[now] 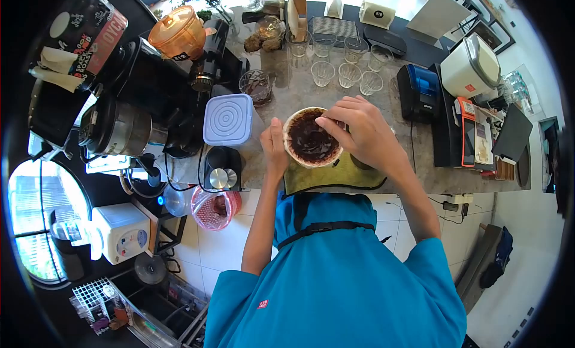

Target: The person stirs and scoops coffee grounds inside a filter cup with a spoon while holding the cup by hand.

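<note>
A round white-rimmed container [288, 146] with a dark brown, wet-looking mixture inside stands at the counter's front edge, by a green cloth [335, 179]. My left hand [275, 146] is against the container's left side, its fingers partly hidden behind the wall. Over the right part of the opening is my right hand [353, 125], thumb and fingers pinched together at the rim. What the pinch holds is hidden or too small to name. To the left stands a container with a lavender lid [228, 119].
Several clear glasses [348, 75] stand beyond the container. A dark-filled glass [256, 87] is at back left. Coffee machines and grinders [123, 129] crowd the left side. A blue and black printer [417, 92] sits to the right, and a pink basket [203, 213] is below the counter.
</note>
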Demonstrator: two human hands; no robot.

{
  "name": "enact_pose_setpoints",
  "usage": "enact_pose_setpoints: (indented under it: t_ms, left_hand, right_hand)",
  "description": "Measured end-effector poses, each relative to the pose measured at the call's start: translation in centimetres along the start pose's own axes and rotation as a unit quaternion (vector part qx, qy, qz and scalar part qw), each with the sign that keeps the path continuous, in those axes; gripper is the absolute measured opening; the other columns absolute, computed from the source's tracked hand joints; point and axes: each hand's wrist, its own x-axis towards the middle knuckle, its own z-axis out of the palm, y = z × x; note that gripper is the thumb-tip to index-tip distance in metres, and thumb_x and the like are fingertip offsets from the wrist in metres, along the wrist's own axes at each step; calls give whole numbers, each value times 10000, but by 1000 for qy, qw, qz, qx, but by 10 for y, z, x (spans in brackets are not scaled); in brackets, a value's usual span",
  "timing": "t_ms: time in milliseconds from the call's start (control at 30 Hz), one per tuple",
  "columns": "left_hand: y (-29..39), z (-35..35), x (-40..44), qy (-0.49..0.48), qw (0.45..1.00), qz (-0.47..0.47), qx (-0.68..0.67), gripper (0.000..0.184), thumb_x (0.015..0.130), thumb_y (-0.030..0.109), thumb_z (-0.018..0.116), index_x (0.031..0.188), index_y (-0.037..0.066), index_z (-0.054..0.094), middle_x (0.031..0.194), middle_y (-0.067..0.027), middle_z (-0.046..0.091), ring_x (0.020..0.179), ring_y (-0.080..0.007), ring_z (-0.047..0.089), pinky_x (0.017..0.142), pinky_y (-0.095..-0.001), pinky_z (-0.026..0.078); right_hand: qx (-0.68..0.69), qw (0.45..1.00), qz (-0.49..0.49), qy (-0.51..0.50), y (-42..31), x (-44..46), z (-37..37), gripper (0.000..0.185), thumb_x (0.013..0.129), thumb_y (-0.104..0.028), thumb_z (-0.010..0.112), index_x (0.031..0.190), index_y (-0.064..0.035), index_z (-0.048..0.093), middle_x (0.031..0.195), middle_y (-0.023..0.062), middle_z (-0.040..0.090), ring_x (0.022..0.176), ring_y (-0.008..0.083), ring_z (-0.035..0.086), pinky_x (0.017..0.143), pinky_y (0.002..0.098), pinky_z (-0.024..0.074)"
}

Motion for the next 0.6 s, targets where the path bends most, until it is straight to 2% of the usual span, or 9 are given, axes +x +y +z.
enact_pose_setpoints:
  t_ms: [67,167,267,600]
  left_hand:
    - [2,0,0,0,1000,-6,-16,512,1105,326,379,667,62,380,623,37,350,611,-69,317,523,-316,265]
    - [7,-18,12,-2,1000,15,21,517,1107,329,374,663,63,374,623,40,346,611,-66,315,524,-312,264]
    - [10,-15,12,-2,1000,8,15,522,1111,311,337,640,90,374,608,56,370,584,-54,328,513,-288,267]
    - [2,-10,8,2,1000,9,8,543,1110,332,341,629,86,399,600,51,401,571,-56,343,511,-295,272]
  right_hand:
    - [19,999,-51,-5,-3,2,0,194,913,-185,665,833,-10,690,795,135,674,813,317,649,832,428,484]
    - [33,996,-72,51,-1,7,14,183,908,-169,702,838,0,692,778,121,653,775,296,619,764,393,459]
    - [15,999,-42,26,-2,8,9,200,910,-188,665,835,-5,695,826,139,691,831,316,656,834,424,485]
    - [20,997,-67,10,-2,6,7,203,906,-197,675,830,-10,697,830,136,697,846,311,662,832,419,485]
